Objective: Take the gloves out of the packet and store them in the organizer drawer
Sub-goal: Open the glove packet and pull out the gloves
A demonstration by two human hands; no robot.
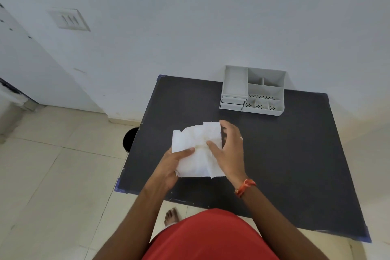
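A crumpled white packet [195,160] is held above the left half of the dark table [295,154]. My left hand [171,167] grips its lower left side, thumb on top. My right hand [230,150] clasps its right edge, thumb pressed near the middle and fingers curled around the top corner. The gloves themselves cannot be told apart from the wrapping. The grey organizer [253,91] stands at the table's far edge against the wall, with two small shut drawers [232,103] at its front left.
The organizer has several open compartments on top. A black round bin [129,139] sits on the tiled floor beside the table's left edge. The white wall is right behind the table. My bare foot [172,216] shows below the table's near edge.
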